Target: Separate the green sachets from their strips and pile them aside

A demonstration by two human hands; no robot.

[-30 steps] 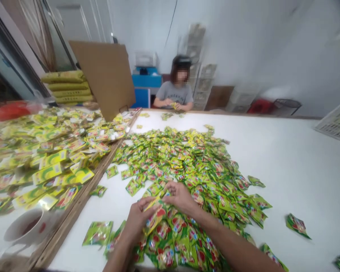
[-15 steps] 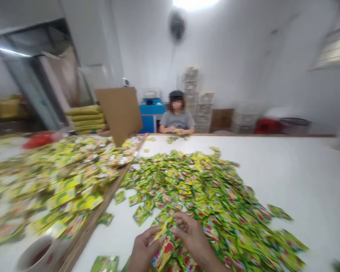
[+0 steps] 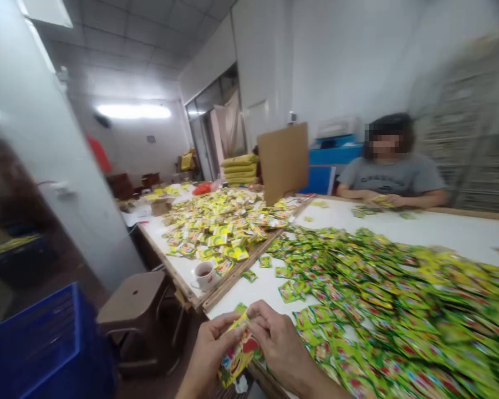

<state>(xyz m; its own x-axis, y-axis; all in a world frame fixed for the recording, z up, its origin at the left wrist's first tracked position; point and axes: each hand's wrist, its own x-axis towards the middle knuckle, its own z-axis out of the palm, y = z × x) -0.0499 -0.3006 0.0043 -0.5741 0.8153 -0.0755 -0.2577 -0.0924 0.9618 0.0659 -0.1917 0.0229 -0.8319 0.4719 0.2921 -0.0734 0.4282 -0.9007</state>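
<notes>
A yellow-green packet point(image 3: 235, 363) printed with red fruit is held low in front of me, over the table's near edge. My left hand point(image 3: 211, 346) grips it from the left, thumb across its front. At its upper right edge, the fingers of my right hand point(image 3: 278, 339) are closed in a pinch, partly hiding it. Just right of my hands spreads a large pile of small green packets point(image 3: 341, 288) with red pictures, lying on the white tabletop point(image 3: 235, 291).
Left of a wooden strip point(image 3: 243, 267) lie yellow packets point(image 3: 220, 221) and a cup point(image 3: 204, 276) of dark liquid. A brown stool point(image 3: 131, 299) and a blue crate point(image 3: 37, 343) stand at lower left. Cardboard point(image 3: 283, 163) stands upright behind. Across the table sits a person point(image 3: 393, 174) handling packets.
My view has swung left, bringing the stool, blue crate and pillar into sight. Both hands still hold the packet, now by the table's near edge rather than over the pile.
</notes>
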